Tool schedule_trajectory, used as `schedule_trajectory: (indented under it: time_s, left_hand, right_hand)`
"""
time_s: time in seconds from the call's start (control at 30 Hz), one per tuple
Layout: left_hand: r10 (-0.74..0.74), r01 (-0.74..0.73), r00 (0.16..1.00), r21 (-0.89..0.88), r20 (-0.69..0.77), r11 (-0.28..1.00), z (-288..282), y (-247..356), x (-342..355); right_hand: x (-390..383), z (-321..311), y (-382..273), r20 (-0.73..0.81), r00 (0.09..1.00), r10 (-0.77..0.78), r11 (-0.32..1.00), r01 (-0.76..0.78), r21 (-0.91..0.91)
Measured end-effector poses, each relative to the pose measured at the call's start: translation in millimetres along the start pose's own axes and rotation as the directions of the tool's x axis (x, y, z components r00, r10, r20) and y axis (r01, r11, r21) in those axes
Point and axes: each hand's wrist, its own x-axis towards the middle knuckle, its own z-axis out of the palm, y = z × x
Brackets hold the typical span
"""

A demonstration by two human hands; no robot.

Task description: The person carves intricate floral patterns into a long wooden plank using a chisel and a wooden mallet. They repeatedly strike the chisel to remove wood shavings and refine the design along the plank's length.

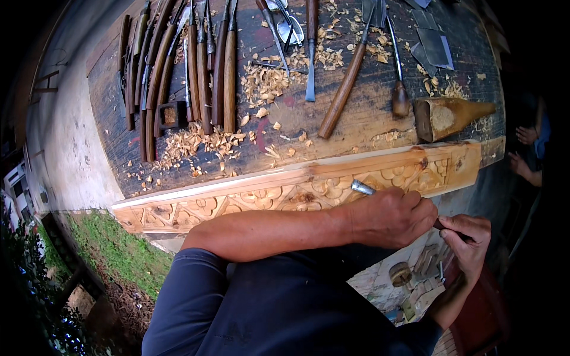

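A long pale wooden board (285, 193) lies along the near edge of the workbench, its face carved with flowers and zigzag lines. My left hand (395, 218) is closed round a carving gouge (363, 188), close to the board's right half. The gouge's bright metal end sticks out past the fist, over the carved flowers; whether it touches the wood I cannot tell. At the other end, my right hand (468, 232) grips the dark handle between thumb and fingers. My left forearm crosses in front of the board and hides part of its lower edge.
Several wooden-handled chisels (199, 77) lie at the bench's (285, 130) back left, among wood shavings (202, 145). A loose chisel (344, 89), a wooden mallet (454, 117), glasses (290, 31) and dark sheets (433, 47) lie farther right. Another person's hands (522, 148) show at far right.
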Motion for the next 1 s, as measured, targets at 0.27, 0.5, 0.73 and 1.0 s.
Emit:
schedule_trajectory:
  time_s: [0.27, 0.5, 0.73, 1.0]
  left_hand:
    - [-0.010, 0.011, 1.000, -0.030, 0.028, 0.999, 1.3, -0.6, 0.1]
    - [-0.077, 0.083, 0.995, -0.081, 0.068, 0.993, 0.7, -2.1, 3.8]
    - [-0.158, 0.166, 0.984, -0.102, 0.082, 0.981, 7.6, -2.8, 5.6]
    - [-0.209, 0.220, 0.973, -0.130, 0.094, 0.967, 9.4, -2.5, 6.5]
  right_hand:
    - [0.7, 0.6, 1.3, -0.007, 0.999, 0.046, 0.999, -0.046, 0.005]
    - [13.3, -7.5, 2.9, 0.038, 0.997, 0.071, 0.997, -0.071, 0.008]
    - [29.8, -13.1, 15.3, 0.092, 0.993, 0.077, 0.995, -0.082, 0.050]
    - [41.5, -19.4, 19.0, 0.160, 0.983, 0.088, 0.989, -0.106, 0.106]
